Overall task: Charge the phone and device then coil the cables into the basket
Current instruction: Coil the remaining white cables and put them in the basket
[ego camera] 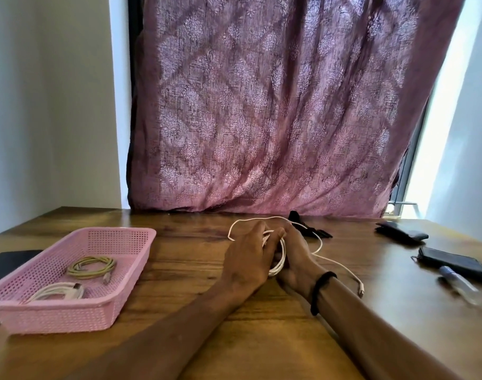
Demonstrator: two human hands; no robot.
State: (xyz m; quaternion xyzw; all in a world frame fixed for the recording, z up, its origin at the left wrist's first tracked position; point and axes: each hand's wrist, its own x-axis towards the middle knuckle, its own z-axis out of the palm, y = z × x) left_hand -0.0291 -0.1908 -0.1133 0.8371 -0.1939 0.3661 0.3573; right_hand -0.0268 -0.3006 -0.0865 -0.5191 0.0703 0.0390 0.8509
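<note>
Both hands meet over the middle of the wooden table around a white cable (280,263). My left hand (248,261) grips the coiled loops from the left. My right hand (296,256), a black band on its wrist, holds the same coil from the right. A loose loop arcs behind the fingers, and the free tail runs right to a plug (360,291) lying on the table. The pink perforated basket (130,259) stands at the left and holds a coiled yellow-green cable (93,267) and a coiled white cable (59,293).
A black phone (453,263) lies at the right with a clear pen-like item (459,283) beside it. A dark wallet-like object (401,233) sits farther back. A black device (308,230) lies behind my hands. A dark flat object (6,263) is at the left edge. A purple curtain hangs behind.
</note>
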